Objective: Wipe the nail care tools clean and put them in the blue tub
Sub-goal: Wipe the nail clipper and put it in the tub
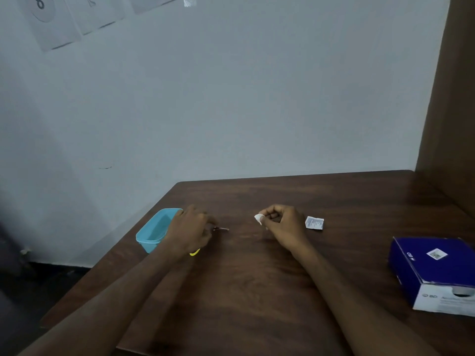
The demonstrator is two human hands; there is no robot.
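A pale wall fills most of the view, w/ a few sheets of paper stuck up at top left, one showing a big "8". A brown panel runs down the right edge. Below, a dark wood table sits against the wall, both forearms reaching across it from the near side. At the right edge of the table lies a dark blue and white box, lid side up, partly cut off by the frame. The blue tub stands near the table's left edge, open top; nothing can be made out inside. The left hand sits just right of the tub, overlapping its right rim in view, fingers curled down onto a small thin metal tool whose tip pokes out to the right, low over the wood; can't tell if the tip touches the wood. A bit of yellow peeks out under the left wrist, too hidden to say what it is. The right hand, well apart from the left, is closed, thumb and fingers pinching a small white wipe that sticks out on its left side. Just right of that hand lies a small torn white packet, flat on the table.
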